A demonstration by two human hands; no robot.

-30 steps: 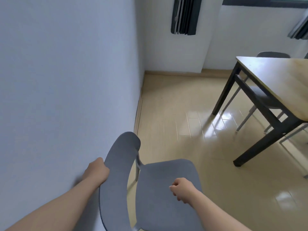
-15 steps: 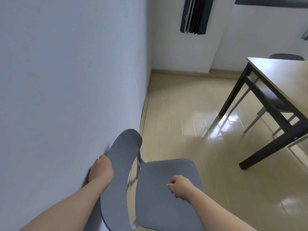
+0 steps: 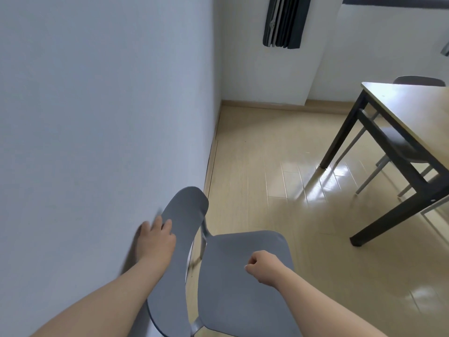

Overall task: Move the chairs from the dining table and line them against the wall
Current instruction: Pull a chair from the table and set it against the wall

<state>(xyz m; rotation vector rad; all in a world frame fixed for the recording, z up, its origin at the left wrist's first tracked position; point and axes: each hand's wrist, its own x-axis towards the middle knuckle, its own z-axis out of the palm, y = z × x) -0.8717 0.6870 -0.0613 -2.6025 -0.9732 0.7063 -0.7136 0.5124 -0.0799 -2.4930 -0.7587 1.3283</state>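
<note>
1. Grey chair (image 3: 243, 276): stood with backrest close against wall (image 3: 97, 117), near floor edge.
2. Left hand (image 3: 155, 242): fingers spread loosely on backrest, little hold.
3. Right hand (image 3: 264, 267): curled into a fist above seat, gripping nothing.
4. Risk, judged: backrest scraping wall; left fingers pinched behind it.
5. Dining table (image 3: 408, 113): well apart; second chair (image 3: 398, 144) tucked under, table legs obstructing removal.

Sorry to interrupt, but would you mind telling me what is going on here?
A person is setting a grey chair with its back to the wall. The left hand rests on the backrest, fingers loosening; the right hand is a loose fist above the seat. Another chair is tucked under the dining table.
</note>
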